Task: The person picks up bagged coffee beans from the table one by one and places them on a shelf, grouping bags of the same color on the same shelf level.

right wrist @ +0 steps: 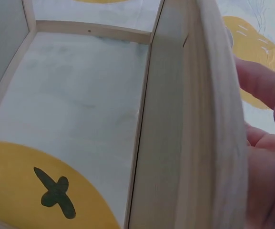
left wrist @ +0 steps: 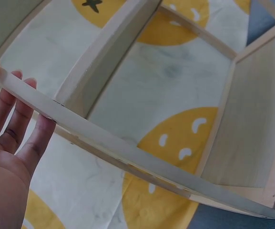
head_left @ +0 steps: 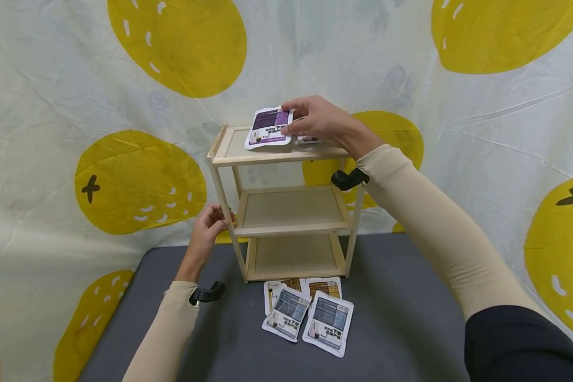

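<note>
**Purple pouch on the top shelf, left hand at the rack's post**

Though my wrist feeds show mostly bare wood, the head view gives me the whole scene. Behind everything hangs a pale backdrop cloth printed with big yellow fruit shapes. Below it lies the grey table, and on that stands the wooden rack, three shelves high, upright, close to the table's rear edge.

My right hand sits over the top shelf, fingers curled and pinching the right edge of the purple pouch, which lies flat on that shelf toward its left half. Under the palm I can see a sliver of another packet; too little shows for me to say what it is. From the right wrist camera I get only the shelf edge with fingertips beside it.

My left hand is at the rack's front left post, level with the middle shelf. The left wrist view shows its fingers straight and lying against a wooden rail, not wrapped round it.

In front of the rack, on the table, lie four more pouches: two blue ones nearest me, side by side and overlapping two brown ones behind them.
</note>
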Available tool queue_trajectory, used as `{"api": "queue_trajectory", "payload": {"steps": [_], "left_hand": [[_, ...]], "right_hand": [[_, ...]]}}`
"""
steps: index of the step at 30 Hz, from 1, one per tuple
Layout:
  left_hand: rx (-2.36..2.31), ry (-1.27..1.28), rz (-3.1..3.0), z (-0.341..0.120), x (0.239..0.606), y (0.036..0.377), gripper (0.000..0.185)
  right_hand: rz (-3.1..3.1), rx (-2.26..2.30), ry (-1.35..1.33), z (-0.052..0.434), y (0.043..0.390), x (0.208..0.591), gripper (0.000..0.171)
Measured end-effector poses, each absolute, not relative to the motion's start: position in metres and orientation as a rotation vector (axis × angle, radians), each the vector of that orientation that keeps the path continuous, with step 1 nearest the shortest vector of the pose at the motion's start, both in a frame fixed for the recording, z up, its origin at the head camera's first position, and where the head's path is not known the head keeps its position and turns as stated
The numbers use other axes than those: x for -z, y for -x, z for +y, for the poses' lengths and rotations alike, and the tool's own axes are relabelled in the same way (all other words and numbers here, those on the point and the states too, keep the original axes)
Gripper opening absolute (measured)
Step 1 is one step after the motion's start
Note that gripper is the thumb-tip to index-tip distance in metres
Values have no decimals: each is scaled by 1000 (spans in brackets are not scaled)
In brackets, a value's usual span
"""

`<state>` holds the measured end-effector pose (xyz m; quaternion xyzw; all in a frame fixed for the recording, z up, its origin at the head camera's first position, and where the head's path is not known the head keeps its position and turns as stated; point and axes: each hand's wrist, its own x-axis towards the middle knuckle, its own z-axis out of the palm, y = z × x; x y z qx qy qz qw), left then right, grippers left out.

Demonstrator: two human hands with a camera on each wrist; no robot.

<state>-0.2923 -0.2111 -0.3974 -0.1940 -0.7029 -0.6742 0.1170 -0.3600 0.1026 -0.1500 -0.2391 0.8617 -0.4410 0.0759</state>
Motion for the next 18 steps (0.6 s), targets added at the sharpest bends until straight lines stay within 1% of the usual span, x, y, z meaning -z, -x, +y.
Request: {"api": "queue_trajectory", "payload": {"steps": [8, 14, 18], "left_hand": [[1971, 584, -2052, -209, 399, 293, 27], [1979, 596, -2043, -206, 399, 292, 28], [1980, 591, -2041, -205, 398, 291, 22]], "right_hand": [[2669, 1323, 650, 111, 355, 149, 82], [2703, 1374, 658, 118, 347, 148, 76], [2637, 1490, 719, 122, 337, 149, 72]]}}
